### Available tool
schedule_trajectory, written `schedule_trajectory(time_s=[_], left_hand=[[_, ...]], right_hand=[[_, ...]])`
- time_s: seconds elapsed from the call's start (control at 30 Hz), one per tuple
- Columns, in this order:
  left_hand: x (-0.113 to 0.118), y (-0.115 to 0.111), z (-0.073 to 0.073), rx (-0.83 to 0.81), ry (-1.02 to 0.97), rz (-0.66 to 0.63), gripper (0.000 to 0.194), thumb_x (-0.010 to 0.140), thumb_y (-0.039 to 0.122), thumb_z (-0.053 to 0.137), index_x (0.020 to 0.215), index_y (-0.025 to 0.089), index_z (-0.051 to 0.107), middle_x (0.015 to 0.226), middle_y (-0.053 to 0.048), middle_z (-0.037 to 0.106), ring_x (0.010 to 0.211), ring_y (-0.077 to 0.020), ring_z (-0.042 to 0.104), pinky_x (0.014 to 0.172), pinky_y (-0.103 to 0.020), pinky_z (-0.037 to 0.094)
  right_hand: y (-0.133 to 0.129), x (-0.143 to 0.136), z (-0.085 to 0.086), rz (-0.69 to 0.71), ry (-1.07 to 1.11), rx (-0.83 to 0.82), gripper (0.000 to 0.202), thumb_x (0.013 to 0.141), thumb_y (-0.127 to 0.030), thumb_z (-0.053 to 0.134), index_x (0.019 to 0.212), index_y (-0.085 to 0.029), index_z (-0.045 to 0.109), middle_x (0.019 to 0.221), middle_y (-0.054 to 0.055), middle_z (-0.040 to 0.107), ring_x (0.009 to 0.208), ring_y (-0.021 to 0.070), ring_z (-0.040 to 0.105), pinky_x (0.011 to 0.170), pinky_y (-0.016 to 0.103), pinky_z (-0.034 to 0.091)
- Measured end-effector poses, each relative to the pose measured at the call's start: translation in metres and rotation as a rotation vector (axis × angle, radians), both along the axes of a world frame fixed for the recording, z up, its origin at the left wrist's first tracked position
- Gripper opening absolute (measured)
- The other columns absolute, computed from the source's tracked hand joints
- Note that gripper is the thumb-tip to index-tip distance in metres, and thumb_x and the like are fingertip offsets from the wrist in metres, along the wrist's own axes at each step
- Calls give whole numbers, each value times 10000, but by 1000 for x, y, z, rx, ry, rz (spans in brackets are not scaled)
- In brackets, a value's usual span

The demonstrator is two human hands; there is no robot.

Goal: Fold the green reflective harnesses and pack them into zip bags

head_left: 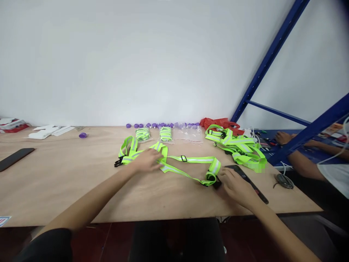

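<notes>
A yellow-green reflective strap vest (200,160) with silver stripes lies spread on the table in front of me. My left hand (148,160) is over its left part, smeared by motion, so its grip is unclear. At the vest's far left end is a black buckle (119,162); a black slider (183,158) sits on the upper strap. My right hand (237,186) is beside the vest's right end, close to a dark buckle piece (217,183). Its fingers look apart, with nothing clearly between them. Under and behind that hand lies a black phone (252,185).
Behind are two bagged folded vests (165,134), clear plastic bags (188,134), several purple caps (128,125) and a red bag (218,123). More reflective vests (240,145) are heaped right, near a blue metal frame (268,62). A co-worker's arm (308,162) shows beyond. A dark slab (16,158) lies left.
</notes>
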State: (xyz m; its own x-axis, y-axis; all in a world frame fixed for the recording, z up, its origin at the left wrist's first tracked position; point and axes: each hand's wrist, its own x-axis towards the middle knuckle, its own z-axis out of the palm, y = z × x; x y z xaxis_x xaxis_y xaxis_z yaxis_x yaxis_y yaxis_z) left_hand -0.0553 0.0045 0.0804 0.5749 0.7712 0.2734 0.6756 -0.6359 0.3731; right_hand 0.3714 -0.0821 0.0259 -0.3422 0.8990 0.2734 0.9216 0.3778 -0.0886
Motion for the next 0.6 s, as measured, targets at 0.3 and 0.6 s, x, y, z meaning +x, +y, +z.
schedule_trajectory(time_s=[0.3,0.6], left_hand=[[13,-73,16,-129,147,-237,172,955,334,486,937,207,601,801,-58,666,749,-225,643,789,-375,509],[-39,-50,181,-680,-251,-22,293,684,449,812,740,206,658,421,38,511,296,-104,428,302,-209,328]], right_hand=[[-1,-62,26,418,218,-189,192,918,-263,512,974,-245,694,1230,90,694,1240,299,577,1060,520,433],[50,-35,209,294,1134,-418,379,670,-517,810,736,-180,653,537,36,622,394,136,519,331,226,333]])
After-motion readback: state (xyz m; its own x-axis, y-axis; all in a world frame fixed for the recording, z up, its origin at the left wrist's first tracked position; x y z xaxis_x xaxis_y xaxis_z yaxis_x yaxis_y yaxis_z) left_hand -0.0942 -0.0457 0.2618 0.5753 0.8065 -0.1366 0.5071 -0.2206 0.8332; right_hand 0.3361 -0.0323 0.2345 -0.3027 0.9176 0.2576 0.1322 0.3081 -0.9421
